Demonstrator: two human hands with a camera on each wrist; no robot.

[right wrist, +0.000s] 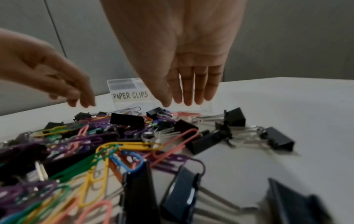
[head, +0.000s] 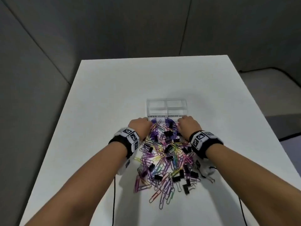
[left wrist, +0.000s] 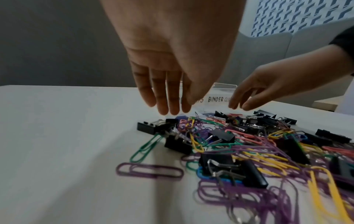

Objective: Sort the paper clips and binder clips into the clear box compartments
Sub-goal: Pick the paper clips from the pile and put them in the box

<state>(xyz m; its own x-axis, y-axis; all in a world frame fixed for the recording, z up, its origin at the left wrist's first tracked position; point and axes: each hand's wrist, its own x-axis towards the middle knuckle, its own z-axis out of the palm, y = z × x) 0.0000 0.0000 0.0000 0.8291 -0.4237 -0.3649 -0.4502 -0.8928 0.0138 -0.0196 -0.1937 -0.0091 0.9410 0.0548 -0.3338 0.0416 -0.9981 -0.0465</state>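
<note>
A heap of coloured paper clips point(head: 164, 162) mixed with black binder clips point(head: 167, 134) lies on the white table point(head: 114, 95). Behind the heap stands the clear box point(head: 167, 108), labelled PAPER CLIPS point(right wrist: 130, 95) on its left compartment and BINDER CLIPS point(left wrist: 218, 99) on its right. My left hand point(head: 140, 126) hovers over the heap's far left edge, fingers straight and pointing down, holding nothing point(left wrist: 170, 98). My right hand point(head: 187, 125) hovers over the far right edge the same way point(right wrist: 189, 94). Both compartments look empty.
A purple printed sheet point(head: 164, 123) lies partly under the heap in front of the box. Black cables point(head: 114, 193) run along the table by each forearm. Grey padded walls surround the table; bare tabletop lies to the left, right and behind the box.
</note>
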